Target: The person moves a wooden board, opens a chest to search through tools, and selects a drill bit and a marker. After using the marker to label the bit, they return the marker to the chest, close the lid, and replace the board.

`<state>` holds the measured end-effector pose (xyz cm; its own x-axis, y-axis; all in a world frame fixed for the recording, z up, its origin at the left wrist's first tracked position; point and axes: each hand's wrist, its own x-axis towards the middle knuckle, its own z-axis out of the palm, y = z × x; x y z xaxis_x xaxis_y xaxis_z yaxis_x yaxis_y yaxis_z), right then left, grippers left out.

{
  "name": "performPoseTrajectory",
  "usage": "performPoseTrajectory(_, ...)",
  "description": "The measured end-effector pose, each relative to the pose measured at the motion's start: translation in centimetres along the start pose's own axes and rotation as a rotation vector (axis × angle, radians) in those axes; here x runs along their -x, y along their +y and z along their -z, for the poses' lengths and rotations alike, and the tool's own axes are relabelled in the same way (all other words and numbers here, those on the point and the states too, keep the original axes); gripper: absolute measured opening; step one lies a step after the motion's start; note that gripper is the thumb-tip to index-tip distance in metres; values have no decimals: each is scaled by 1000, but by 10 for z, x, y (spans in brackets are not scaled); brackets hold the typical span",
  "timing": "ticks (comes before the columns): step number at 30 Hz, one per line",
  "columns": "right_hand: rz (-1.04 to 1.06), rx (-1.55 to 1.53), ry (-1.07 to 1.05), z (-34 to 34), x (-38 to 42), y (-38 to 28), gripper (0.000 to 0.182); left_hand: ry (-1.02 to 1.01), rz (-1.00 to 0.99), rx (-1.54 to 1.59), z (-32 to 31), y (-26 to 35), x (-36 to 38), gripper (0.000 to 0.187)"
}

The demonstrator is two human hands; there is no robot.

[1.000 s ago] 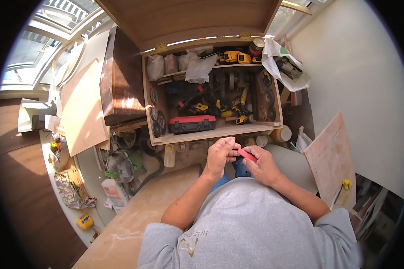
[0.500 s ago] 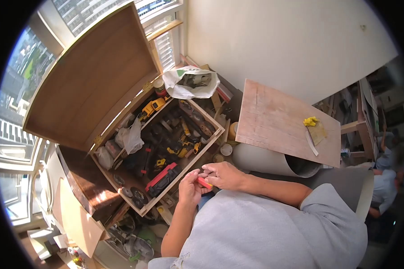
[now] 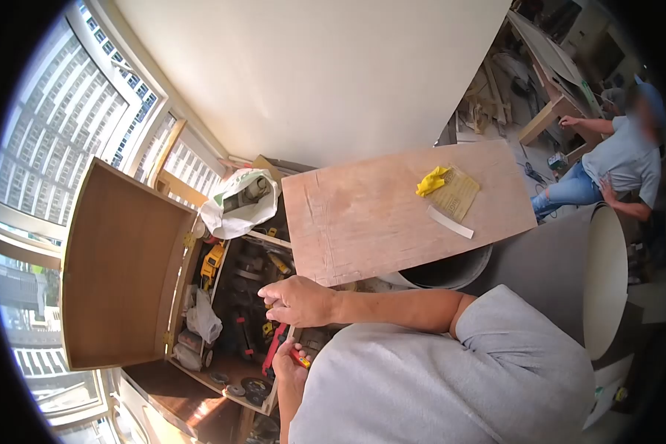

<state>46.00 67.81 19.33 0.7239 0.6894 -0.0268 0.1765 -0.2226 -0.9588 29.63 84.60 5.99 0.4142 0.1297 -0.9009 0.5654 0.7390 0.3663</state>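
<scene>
My left hand is closed around a small red and yellow tool, close to my shirt at the lower middle. Its exact kind is hidden by the fingers. My right hand is held out above the near edge of the open wooden tool chest. Its fingers are bent together, and whatever is between them is too small to make out. Beneath the hands, a red and black case lies in the chest. A yellow power tool rests along the chest's hinge side.
The chest's raised lid leans toward the windows. A white sack stands behind the chest. A plywood board carries a yellow glove, sandpaper and a pale strip. Beyond a grey rolled sheet is another person.
My hands have come apart: the right has moved away over the chest, while the left keeps the red and yellow tool lower down. The view has turned right, showing more of the other person.
</scene>
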Motion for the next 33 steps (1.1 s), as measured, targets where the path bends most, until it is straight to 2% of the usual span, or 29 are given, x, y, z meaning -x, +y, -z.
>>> performPoseTrajectory(5,26,30,133,38,7,1,51,-35,13,-105,-10,-3,-27,8)
performPoseTrajectory(7,31,-56,215,50,14,5,51,-89,-5,-206,12,-4,-82,10)
performPoseTrajectory(8,14,-64,249,60,21,2,51,-21,-33,-451,4,0,-90,10)
performPoseTrajectory(9,37,-161,401,65,30,1,36,50,-69,-697,-2,4,-97,11)
performPoseTrajectory(10,54,-75,420,76,37,5,33,-410,-561,-1423,13,8,-121,12)
performPoseTrajectory(11,63,12,442,88,46,9,31,-507,-1461,-1877,27,13,-147,14)
performPoseTrajectory(12,41,133,547,99,58,12,34,-502,-1495,-1948,27,11,-152,14)
performPoseTrajectory(14,-14,381,735,120,91,16,43,-476,-1199,-1976,1,5,-166,14)
performPoseTrajectory(16,-130,564,970,142,122,28,42,-440,-956,-1939,-30,-3,-177,14)
performPoseTrajectory(18,-244,840,1153,164,149,45,35,-430,-831,-1925,-61,-10,-182,14)
performPoseTrajectory(19,-331,872,1184,171,161,57,38,-434,-792,-1928,-73,-13,-184,14)
performPoseTrajectory(21,-493,884,1207,179,179,74,42,-448,-744,-1937,-94,-15,-189,13)
performPoseTrajectory(26,-559,996,1356,160,198,112,56,-505,-703,-1989,-114,-20,-199,13)
performPoseTrajectory(33,-655,947,1340,141,201,145,76,-530,-665,-2038,-114,-16,-215,13)
